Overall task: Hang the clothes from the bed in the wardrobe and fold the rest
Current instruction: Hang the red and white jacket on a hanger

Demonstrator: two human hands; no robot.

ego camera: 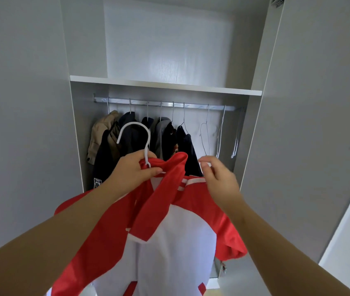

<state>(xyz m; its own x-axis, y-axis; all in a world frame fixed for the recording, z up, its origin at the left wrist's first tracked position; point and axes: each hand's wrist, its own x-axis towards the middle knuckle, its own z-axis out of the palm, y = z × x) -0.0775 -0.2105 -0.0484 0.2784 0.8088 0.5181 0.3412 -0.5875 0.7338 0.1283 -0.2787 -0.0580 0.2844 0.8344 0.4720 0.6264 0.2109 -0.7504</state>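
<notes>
A red and white shirt [169, 242] hangs nearest the camera on a white hanger [136, 142], in front of the open wardrobe [165, 85]. The left hand [133, 169] grips the shirt's red collar together with the neck of the hanger, its fingers [152, 170] curled tight around both. The hanger's hook stands up above that hand and is not on the rail [165, 104]. The right hand [216, 177] is at the shirt's right shoulder, beside the white stripes; its thumb and forefinger are pinched together at their tips, and the other fingers are loosely bent. What the pinch has hold of cannot be told.

Behind the shirt, the rail runs across the wardrobe under a white shelf [165, 83]. Dark jackets [169, 137] and a tan coat [101, 135] hang from the left half of the rail. Bare wire hangers [206, 135] hang from its right half, apart from the clothes. The wardrobe doors [310, 124] stand open at either side.
</notes>
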